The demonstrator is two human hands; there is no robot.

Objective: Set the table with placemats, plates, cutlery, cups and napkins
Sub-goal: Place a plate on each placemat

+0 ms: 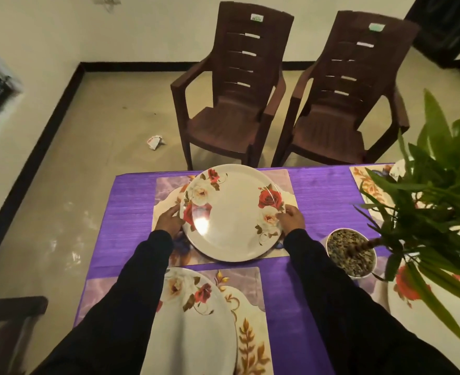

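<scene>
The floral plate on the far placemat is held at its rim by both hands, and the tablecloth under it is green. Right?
Not quite: the head view shows the tablecloth is purple. Both the left hand and right hand do hold the floral plate over the far placemat.

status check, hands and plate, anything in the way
Left hand and right hand grip far plate by its rim, over placemat. Potted plant beside right arm, not blocking.
</scene>
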